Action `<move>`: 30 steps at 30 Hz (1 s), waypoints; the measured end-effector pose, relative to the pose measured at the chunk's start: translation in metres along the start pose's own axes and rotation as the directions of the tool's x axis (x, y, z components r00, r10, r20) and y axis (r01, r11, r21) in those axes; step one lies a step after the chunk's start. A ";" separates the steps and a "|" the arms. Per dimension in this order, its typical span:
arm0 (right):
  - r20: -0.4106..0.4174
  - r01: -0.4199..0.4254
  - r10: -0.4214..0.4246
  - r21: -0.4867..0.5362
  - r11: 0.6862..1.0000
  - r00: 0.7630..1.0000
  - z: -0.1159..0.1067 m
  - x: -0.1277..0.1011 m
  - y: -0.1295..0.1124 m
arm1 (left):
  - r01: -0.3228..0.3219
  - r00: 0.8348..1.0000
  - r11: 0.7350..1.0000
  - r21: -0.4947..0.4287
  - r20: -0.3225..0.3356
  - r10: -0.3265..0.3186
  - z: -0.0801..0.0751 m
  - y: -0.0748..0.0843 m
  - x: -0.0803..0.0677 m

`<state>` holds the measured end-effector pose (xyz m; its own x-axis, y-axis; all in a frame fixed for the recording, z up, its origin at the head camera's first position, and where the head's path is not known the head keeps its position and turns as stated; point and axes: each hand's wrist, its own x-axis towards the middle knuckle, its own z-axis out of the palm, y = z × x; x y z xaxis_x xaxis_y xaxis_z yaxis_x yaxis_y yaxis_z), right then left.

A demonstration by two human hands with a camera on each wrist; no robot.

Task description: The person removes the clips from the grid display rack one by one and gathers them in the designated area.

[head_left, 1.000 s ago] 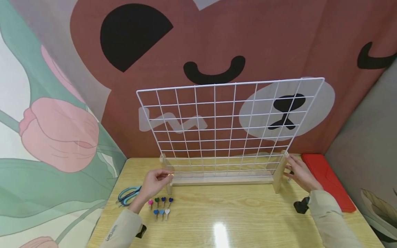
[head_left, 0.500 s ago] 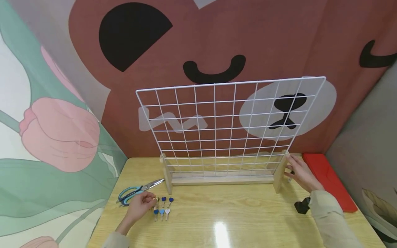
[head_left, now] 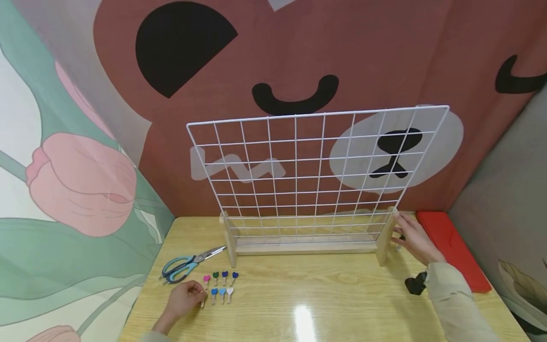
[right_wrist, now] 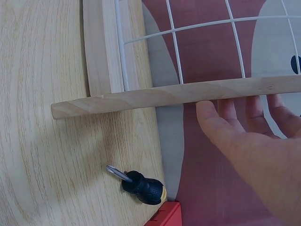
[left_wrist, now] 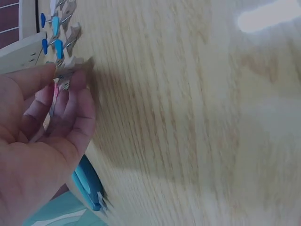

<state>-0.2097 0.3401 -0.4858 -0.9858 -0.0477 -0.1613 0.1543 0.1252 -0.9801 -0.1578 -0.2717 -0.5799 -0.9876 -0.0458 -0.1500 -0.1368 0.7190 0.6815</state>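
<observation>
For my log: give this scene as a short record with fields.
left hand: pinches a small wooden clip at the clip rows
clips: heart-topped, two rows on the table
right hand: straight fingers against the wooden end post of the wire grid stand
scissors: left of the clips
screwdriver: by the post
red case: far right

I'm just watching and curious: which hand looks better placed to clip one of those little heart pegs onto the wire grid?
Probably the left hand: it already pinches a peg beside the peg rows. The right hand rests flat against the grid stand's wooden end post, steadying it.
</observation>
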 end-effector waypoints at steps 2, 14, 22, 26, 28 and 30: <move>0.003 0.002 -0.002 -0.001 1.000 1.000 0.000 0.000 0.001 | 0.003 1.000 1.000 -0.004 -0.002 -0.003 0.003 -0.001 -0.001; 0.002 -0.005 0.005 0.005 1.000 1.000 0.002 -0.003 0.000 | 0.031 1.000 0.999 -0.042 -0.006 -0.031 0.009 -0.007 -0.004; 0.015 -0.008 0.007 0.003 1.000 1.000 0.003 -0.001 0.002 | 0.040 0.999 0.999 -0.033 -0.011 -0.041 0.006 -0.011 -0.005; 0.013 -0.010 0.010 0.001 1.000 1.000 0.004 0.000 0.005 | 0.032 0.999 0.999 0.026 -0.037 -0.031 -0.002 -0.009 -0.008; 0.006 -0.009 0.009 -0.007 1.000 1.000 0.004 -0.001 0.007 | 0.002 0.998 1.000 0.030 -0.062 0.000 -0.006 -0.004 -0.007; -0.007 -0.010 0.010 -0.021 1.000 1.000 0.005 -0.002 0.009 | -0.052 0.994 0.998 0.030 -0.095 0.054 -0.010 0.006 -0.005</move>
<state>-0.2058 0.3361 -0.4945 -0.9846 -0.0400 -0.1700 0.1625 0.1466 -0.9758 -0.1547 -0.2742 -0.5676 -0.9964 -0.0726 -0.0439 -0.0833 0.7410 0.6663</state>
